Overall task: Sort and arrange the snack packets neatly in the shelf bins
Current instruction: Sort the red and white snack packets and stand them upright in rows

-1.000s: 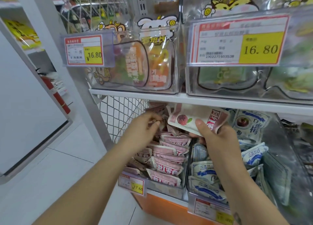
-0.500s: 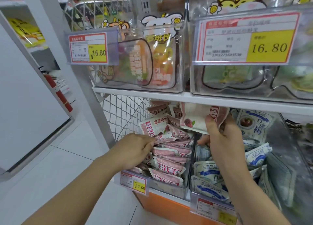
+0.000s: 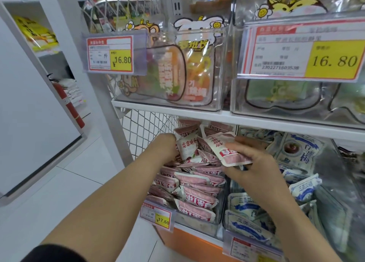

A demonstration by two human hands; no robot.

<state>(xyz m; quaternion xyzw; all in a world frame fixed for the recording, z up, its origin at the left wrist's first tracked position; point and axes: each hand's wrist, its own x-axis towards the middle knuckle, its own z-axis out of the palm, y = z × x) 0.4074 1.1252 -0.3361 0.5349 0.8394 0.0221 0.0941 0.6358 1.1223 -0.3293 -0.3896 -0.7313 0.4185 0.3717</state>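
the right hand (image 3: 254, 169) pinches a pink packet (image 3: 227, 153), thumb on top, just above the pink-packet bin (image 3: 199, 227) on the lower shelf. the left hand (image 3: 165, 149) reaches among that bin's packets, fingers hidden, so i cannot tell its grip. blue packets (image 3: 245, 230) fill the neighbouring bin.

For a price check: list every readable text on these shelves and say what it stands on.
"16.80": large white-and-yellow price tag, upper right.
"¥16.80": small white-and-yellow price tag, upper left.
"¥17.60": lower white-and-yellow price tag.
"杨梅果干": upright pink-and-white snack packet.
"三蒸三": blue-and-white snack packet.
Too blurred to read: the tags' small print, and the tilted pink packet that the right hand holds.
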